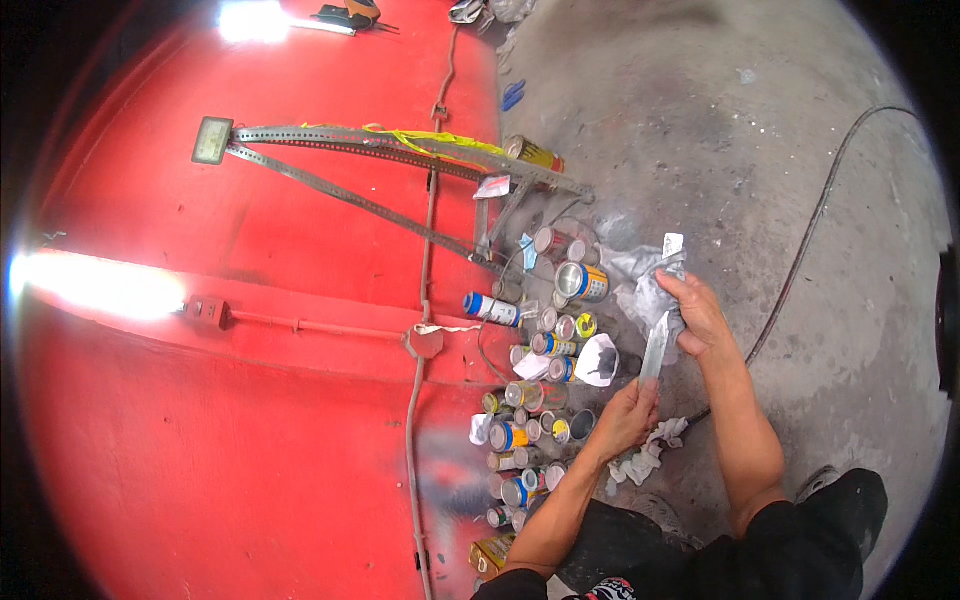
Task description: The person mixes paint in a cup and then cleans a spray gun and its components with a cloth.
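Observation:
My left hand (624, 418) is closed round the lower end of a flat, pale grey strip (656, 350), like a mixing stick or blade; its exact kind is unclear. The strip points up toward my right hand (698, 312), its tip against a crumpled grey rag (640, 278). My right hand grips that rag, thumb on top. A small white piece (673, 243) with dark marks sticks out above the thumb; whether it is fixed to something inside the rag is hidden. Just left of the rag stands a blue-and-yellow can (582, 282).
Many paint cans (510, 436) crowd the floor along the red wall (250, 450). A perforated metal bracket (360, 145) with a lamp reaches over them. Crumpled white rags (648, 450) lie near my feet. A dark hose (815, 215) curves across the concrete floor (700, 120) at right.

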Available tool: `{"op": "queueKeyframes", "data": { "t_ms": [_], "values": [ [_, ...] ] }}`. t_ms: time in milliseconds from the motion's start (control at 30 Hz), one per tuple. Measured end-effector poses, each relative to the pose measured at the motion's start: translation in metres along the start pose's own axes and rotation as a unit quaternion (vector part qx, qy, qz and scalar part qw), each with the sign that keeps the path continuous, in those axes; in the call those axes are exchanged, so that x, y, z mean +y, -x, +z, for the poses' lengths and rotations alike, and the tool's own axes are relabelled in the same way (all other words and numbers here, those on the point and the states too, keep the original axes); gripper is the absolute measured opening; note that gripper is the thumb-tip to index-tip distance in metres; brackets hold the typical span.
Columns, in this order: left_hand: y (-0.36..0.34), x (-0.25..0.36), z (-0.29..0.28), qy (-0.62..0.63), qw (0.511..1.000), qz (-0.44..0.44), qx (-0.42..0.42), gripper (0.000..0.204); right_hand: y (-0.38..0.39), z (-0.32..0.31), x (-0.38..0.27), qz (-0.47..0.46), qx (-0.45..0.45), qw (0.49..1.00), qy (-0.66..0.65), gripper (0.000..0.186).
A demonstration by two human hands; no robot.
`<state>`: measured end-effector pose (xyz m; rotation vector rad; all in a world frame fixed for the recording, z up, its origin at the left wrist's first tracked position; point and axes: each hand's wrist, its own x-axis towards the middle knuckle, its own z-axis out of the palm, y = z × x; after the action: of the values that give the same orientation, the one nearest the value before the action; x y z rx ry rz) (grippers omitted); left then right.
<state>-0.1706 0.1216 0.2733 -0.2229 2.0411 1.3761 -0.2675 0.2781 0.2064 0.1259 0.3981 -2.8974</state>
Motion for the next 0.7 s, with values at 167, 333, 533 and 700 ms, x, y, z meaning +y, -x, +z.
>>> {"op": "queueKeyframes", "data": {
  "t_ms": [167, 333, 533, 700],
  "values": [
    [-0.003, 0.002, -0.031, 0.007, 0.998, 0.056, -0.010, 0.027, 0.017, 0.037, -0.002, -0.002, 0.074, 0.990, 0.122, 0.030],
    [0.001, 0.005, -0.033, -0.066, 0.982, 0.151, -0.092, 0.028, -0.004, 0.020, 0.001, -0.161, 0.045, 0.983, 0.077, 0.021],
    [0.016, 0.021, -0.017, 0.001, 0.995, 0.051, -0.080, 0.029, 0.011, 0.045, -0.032, -0.246, 0.070, 0.966, 0.040, 0.017],
    [-0.005, 0.002, -0.023, -0.138, 0.975, 0.161, 0.064, 0.032, -0.003, 0.030, -0.002, -0.169, 0.137, 0.944, 0.249, 0.035]
  ]
}}
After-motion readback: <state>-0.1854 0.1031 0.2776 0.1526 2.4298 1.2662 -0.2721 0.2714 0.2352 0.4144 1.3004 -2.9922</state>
